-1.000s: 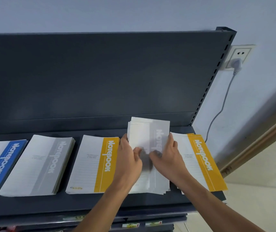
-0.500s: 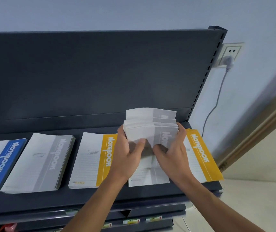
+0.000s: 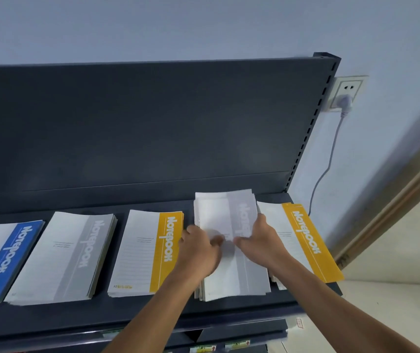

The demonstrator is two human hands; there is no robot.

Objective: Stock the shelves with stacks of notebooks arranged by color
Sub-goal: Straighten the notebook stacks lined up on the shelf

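Five notebook stacks lie in a row on the dark shelf (image 3: 153, 314): blue (image 3: 2, 258), grey (image 3: 66, 253), yellow (image 3: 150, 250), a second grey stack (image 3: 229, 212) and another yellow one (image 3: 303, 238) at the right end. The second grey stack lies flat between the two yellow stacks, its sheets slightly fanned and blurred. My left hand (image 3: 198, 247) holds its left side with the thumb on the cover. Gripping the right side is my right hand (image 3: 261, 240), its thumb also on top. My hands hide the middle of the cover.
The shelf's dark back panel (image 3: 153, 123) rises behind the stacks. A slotted upright (image 3: 308, 128) marks its right end. On the wall beyond, a plug sits in an outlet (image 3: 345, 96) with a cable hanging down. Lower shelves with price tags (image 3: 236, 346) show below.
Half a second ago the grey stack was lifted and tipped up between my hands. Now it lies flat on the shelf, both hands still on it.
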